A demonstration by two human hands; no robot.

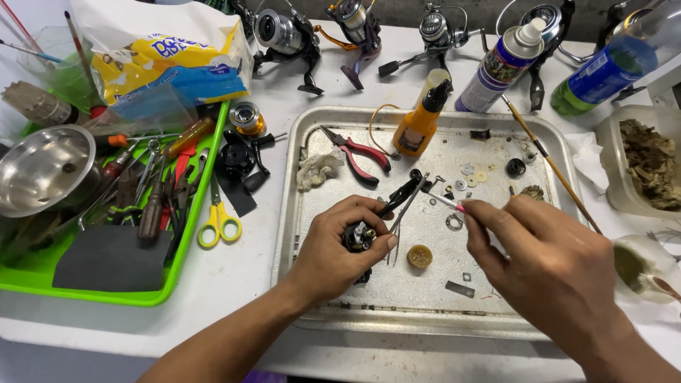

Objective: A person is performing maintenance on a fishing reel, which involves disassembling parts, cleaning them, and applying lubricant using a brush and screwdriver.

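Observation:
My left hand (333, 248) grips a black fishing-reel body (360, 235) over the metal tray (298, 213), its dark arm (404, 191) sticking up to the right. Thumb and fingers of my right hand (539, 262) pinch a thin pink-and-white stick (447, 202), whose tip points left toward the reel. Between the hands lie tweezers (396, 237), a small round tan part (419, 256), a metal ring (454, 223) and several washers (472, 176).
Red-handled pliers (363, 156), an orange oil bottle (418, 124) and a crumpled rag (316, 169) lie on the tray. A green tool tray (191, 213), yellow scissors (218, 220), a steel bowl (42, 170), several reels (284, 32), a spray can (500, 67) and a long brush (553, 167) surround it.

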